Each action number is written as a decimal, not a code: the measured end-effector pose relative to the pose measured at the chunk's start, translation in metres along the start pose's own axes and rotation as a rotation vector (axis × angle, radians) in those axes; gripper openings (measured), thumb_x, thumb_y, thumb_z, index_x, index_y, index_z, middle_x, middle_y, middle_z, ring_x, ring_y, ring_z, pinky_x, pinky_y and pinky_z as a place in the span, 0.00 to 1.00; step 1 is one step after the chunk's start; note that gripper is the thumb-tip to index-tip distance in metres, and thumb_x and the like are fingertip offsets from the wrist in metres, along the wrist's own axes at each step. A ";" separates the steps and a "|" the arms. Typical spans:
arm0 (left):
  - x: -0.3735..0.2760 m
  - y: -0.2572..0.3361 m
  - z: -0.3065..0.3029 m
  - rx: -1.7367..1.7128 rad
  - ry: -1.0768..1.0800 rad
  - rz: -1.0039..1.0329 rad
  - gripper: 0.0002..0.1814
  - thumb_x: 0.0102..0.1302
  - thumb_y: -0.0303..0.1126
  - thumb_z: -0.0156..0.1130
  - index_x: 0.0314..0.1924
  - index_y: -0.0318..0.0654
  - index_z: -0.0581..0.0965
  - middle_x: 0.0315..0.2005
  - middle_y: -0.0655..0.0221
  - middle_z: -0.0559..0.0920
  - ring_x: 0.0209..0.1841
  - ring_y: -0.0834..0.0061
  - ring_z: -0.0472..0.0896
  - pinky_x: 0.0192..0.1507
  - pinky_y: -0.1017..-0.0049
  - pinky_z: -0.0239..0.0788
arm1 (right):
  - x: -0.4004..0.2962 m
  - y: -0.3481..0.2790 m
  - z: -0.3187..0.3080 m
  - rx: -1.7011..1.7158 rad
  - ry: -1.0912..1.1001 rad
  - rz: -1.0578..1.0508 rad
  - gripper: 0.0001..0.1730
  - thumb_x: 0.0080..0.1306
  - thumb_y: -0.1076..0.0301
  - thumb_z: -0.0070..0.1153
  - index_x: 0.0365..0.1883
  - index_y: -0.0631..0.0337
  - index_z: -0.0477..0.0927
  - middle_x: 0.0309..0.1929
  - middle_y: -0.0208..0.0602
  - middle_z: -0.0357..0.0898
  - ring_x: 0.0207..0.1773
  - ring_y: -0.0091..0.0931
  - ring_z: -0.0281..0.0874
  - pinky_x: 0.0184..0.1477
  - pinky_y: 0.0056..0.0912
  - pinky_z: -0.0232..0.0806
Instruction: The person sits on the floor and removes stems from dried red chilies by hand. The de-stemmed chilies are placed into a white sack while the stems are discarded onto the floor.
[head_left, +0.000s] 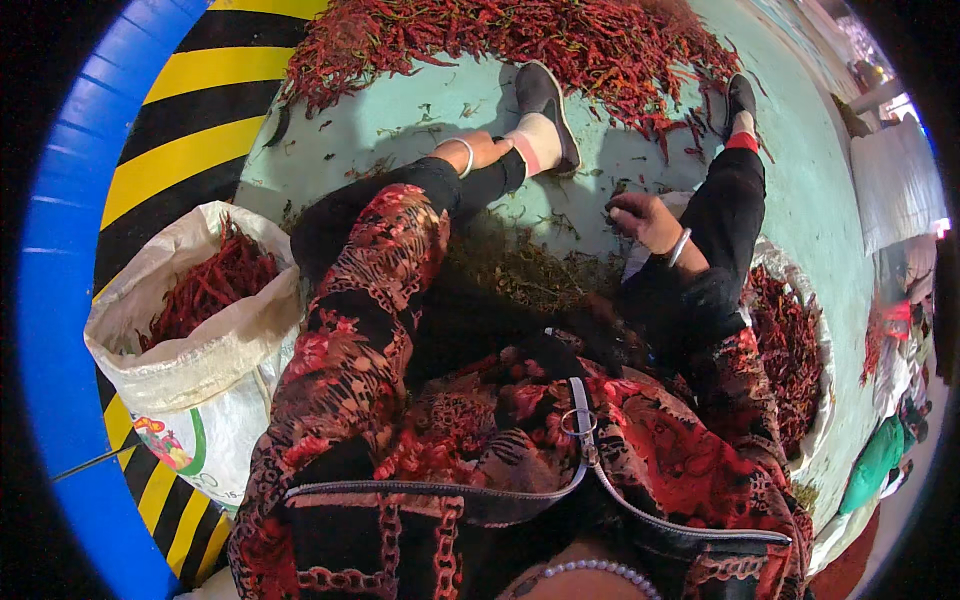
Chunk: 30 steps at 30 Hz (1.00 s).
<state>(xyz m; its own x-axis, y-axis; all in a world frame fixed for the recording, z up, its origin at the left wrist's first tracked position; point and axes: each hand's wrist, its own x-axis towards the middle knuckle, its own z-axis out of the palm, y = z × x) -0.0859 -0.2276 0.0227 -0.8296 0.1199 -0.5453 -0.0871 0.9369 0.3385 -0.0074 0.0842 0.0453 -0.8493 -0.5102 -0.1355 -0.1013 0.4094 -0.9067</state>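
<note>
Wearing a white bangle, my left hand (482, 152) rests at the trouser cuff and sock of my left leg, its fingertips touching the cuff. My right hand (646, 220), with a silver-coloured bangle, is raised beside my right leg, fingers curled; whether it holds something small cannot be told. Ahead of my feet a wide heap of dried red chillies (510, 45) lies on the pale green floor (420, 97). Between my legs is a pile of brownish-green stems (525, 270). A few loose stems are scattered by my left shoe (538, 94).
A white woven sack (202, 367) with red chillies stands open at my left. Another sack (821, 390) of chillies is by my right leg. Yellow and black stripes (199, 135) and a blue surface (67, 300) lie at far left. People and a green bundle (872, 461) are at far right.
</note>
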 end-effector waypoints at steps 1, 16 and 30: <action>-0.006 0.008 -0.002 0.047 0.041 -0.042 0.37 0.58 0.60 0.36 0.51 0.34 0.70 0.52 0.55 0.69 0.54 0.56 0.67 0.54 0.61 0.56 | 0.002 -0.007 -0.002 -0.035 -0.013 -0.018 0.11 0.59 0.69 0.51 0.34 0.71 0.74 0.26 0.34 0.75 0.28 0.20 0.70 0.32 0.24 0.65; -0.122 0.064 0.046 0.234 0.004 0.275 0.30 0.58 0.54 0.38 0.41 0.33 0.75 0.42 0.52 0.76 0.47 0.54 0.73 0.49 0.60 0.60 | 0.009 -0.039 -0.033 0.059 0.079 0.069 0.15 0.62 0.66 0.49 0.43 0.69 0.72 0.31 0.34 0.77 0.32 0.22 0.75 0.36 0.22 0.68; -0.052 0.040 0.045 0.248 -0.201 0.386 0.21 0.56 0.48 0.48 0.40 0.43 0.78 0.39 0.62 0.79 0.43 0.58 0.76 0.42 0.61 0.66 | 0.193 -0.035 -0.038 -0.667 -0.039 -0.158 0.18 0.55 0.66 0.53 0.43 0.65 0.72 0.33 0.39 0.77 0.36 0.27 0.74 0.39 0.30 0.67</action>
<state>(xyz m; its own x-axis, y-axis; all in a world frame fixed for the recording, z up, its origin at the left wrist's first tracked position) -0.0214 -0.1815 0.0306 -0.6505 0.5111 -0.5617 0.3593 0.8588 0.3653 -0.1877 -0.0004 0.0660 -0.7799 -0.6241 -0.0477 -0.5304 0.6995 -0.4789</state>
